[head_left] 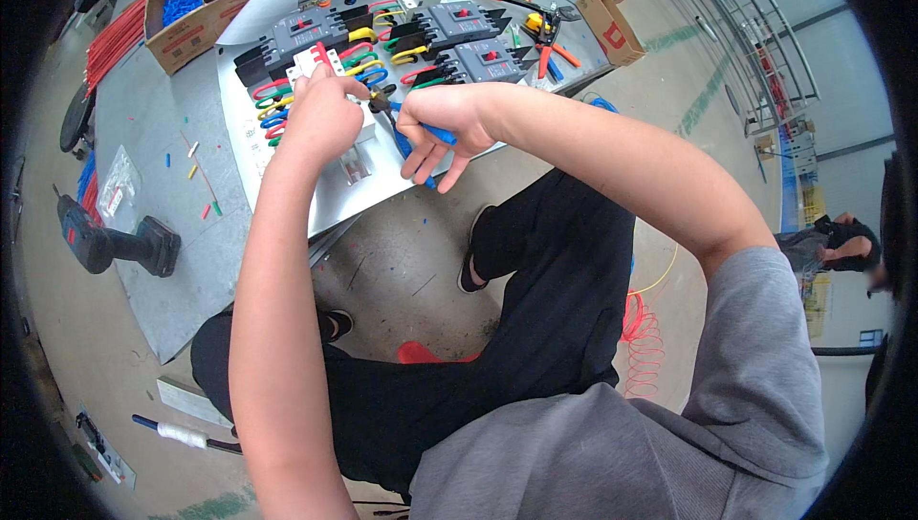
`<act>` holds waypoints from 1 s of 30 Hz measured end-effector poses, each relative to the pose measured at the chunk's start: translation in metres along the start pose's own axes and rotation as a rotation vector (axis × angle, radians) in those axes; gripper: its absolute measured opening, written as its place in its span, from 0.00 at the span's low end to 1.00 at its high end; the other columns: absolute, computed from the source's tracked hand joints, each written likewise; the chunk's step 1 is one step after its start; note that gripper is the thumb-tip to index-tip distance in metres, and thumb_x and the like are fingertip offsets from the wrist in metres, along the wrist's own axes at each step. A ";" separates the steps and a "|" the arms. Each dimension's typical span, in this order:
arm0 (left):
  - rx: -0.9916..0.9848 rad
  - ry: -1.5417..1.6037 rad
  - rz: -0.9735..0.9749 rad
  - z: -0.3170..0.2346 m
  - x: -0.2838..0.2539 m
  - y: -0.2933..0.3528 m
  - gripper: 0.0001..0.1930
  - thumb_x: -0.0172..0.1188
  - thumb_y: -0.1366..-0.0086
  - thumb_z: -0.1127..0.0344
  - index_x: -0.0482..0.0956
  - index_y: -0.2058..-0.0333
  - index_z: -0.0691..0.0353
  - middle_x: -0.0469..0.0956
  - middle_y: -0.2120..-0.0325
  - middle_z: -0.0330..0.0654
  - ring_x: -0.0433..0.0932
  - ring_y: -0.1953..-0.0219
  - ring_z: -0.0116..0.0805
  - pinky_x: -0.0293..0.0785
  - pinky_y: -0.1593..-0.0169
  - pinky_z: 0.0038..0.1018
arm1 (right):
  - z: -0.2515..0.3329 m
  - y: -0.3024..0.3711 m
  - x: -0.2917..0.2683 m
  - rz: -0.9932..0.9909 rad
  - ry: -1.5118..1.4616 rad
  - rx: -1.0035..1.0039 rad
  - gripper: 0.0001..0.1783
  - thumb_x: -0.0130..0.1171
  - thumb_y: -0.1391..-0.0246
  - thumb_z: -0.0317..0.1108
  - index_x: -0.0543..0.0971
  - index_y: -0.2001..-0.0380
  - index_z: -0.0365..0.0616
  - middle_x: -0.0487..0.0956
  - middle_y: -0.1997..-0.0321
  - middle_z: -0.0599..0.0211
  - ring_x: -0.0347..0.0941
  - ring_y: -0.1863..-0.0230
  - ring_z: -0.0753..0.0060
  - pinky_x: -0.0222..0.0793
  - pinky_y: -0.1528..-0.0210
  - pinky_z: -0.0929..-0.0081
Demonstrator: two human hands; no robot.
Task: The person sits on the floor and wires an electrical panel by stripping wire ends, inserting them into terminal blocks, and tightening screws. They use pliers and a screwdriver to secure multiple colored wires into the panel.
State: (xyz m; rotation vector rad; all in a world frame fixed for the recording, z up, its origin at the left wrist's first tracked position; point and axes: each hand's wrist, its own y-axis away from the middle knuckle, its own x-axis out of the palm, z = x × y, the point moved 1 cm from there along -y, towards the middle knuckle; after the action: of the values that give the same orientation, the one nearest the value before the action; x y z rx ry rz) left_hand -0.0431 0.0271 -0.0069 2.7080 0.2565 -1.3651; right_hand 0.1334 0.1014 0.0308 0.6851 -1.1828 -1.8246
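Note:
My right hand [449, 128] is closed around blue-handled pliers [421, 144]. Their dark jaws [380, 99] point at the coloured wire ends on a white panel [384, 184]. Beside the jaws, my left hand [328, 119] is bent over the wires with its fingers closed; what they pinch, if anything, is hidden. A white breaker with red levers [312, 59] sits just beyond its fingertips. Grey circuit breakers [304, 34] are mounted on the panel, with looped red, yellow, green and blue wires [363, 61] between them.
On the grey table [177, 205], a cordless drill [120, 245] lies at the left near a clear plastic bag [119, 185]. Cardboard boxes [182, 40] hold coloured parts at the back left. Orange-handled pliers [547, 47] lie at the right. Another person [837, 245] is far right.

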 end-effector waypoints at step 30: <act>0.001 0.014 -0.025 -0.002 0.001 0.003 0.25 0.49 0.40 0.79 0.91 0.52 0.56 0.75 0.48 0.53 0.71 0.39 0.55 0.65 0.29 0.44 | 0.004 -0.012 -0.016 -0.121 0.108 -0.072 0.06 0.62 0.54 0.38 0.81 0.74 0.49 0.83 0.62 0.62 0.81 0.59 0.61 0.78 0.49 0.59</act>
State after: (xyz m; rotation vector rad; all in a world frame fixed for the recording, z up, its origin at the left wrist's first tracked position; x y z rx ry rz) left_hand -0.0408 0.0240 -0.0064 2.7252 0.2925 -1.3537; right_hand 0.1337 0.1193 0.0216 0.8192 -1.0193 -1.8952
